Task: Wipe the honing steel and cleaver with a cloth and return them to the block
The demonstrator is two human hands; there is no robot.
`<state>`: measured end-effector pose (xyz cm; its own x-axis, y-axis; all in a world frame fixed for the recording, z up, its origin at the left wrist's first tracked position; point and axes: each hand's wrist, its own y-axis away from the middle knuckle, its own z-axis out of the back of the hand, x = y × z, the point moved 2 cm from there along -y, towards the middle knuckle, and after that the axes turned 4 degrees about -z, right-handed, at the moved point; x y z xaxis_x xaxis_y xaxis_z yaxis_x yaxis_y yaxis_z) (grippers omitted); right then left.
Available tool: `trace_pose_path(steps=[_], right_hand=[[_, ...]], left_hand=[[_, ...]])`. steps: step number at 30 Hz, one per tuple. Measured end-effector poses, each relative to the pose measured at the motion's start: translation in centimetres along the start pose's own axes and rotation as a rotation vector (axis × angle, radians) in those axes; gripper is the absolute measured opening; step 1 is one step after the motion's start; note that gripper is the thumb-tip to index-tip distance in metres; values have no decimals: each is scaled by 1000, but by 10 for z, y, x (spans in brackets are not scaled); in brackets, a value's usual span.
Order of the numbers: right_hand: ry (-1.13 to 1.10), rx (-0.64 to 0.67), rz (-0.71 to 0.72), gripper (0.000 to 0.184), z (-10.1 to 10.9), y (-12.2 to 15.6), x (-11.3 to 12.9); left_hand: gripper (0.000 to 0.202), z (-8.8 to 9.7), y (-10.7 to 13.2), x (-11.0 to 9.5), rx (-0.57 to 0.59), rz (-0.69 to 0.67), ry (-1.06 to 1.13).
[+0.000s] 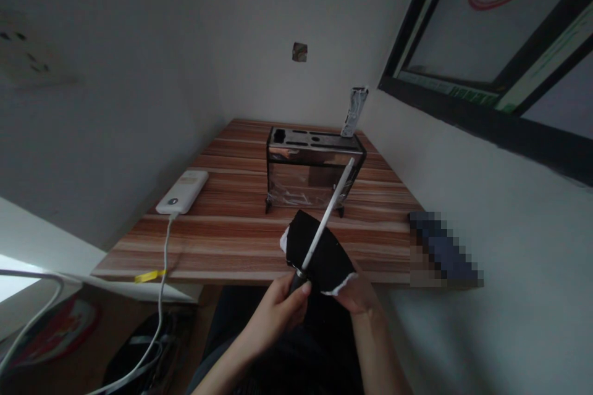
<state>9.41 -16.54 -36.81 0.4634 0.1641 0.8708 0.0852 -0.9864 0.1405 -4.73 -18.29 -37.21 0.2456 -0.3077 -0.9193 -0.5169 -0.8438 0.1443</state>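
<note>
My left hand is wrapped round the black handle of a sharpening steel, whose pale rod points up and away to the right. Behind and beneath the rod is a black piece of paper or card with torn white edges. My right hand grips its lower right edge, with some fingers hidden behind it. Beyond my hands stands a knife block with a slotted metal-looking top and clear film across its front. A strip-like wrapped object sticks up from its right end.
The wood-grain table fits between walls. On its left lies a white power bank with a white cable hanging over the front edge, by a yellow tag. A blurred-out dark object lies at the right edge.
</note>
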Motion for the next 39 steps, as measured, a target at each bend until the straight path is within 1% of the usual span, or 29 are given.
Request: trace_pose_path(steps=[3,6,10,14,19,22,27,32,35,39], right_hand=[[-38,108,-85,45,-8,-1,-1],[-56,134,-61,41,-11,-1,2],[-28,146,-31,40,-14,4,8],[10,116,-6,41,-21,8,12],[96,-3,61,34,-26,8,11],[163,-43,91,33,-25,7,9],[219,-72,115,31,-24,5,4],[198,-110,109,32,-25,6,2],[203,-106,89,33,-25,8,3],[230,-102,105,32,-25,9,4]], left_hand=[[48,1,-1,3,-6,-6,-25],[48,1,-1,5,-7,-20,-56],[47,0,0,4,-30,-15,-69],[49,-2,0,4,-51,-27,-99],[46,-3,1,5,-35,-24,-159],[41,-2,1,6,-41,-17,-228],[33,3,-2,9,-104,-100,-425],[26,8,-3,6,-146,-211,-658],[26,9,-2,6,-153,-226,-721],[27,10,-2,9,-143,-223,-734]])
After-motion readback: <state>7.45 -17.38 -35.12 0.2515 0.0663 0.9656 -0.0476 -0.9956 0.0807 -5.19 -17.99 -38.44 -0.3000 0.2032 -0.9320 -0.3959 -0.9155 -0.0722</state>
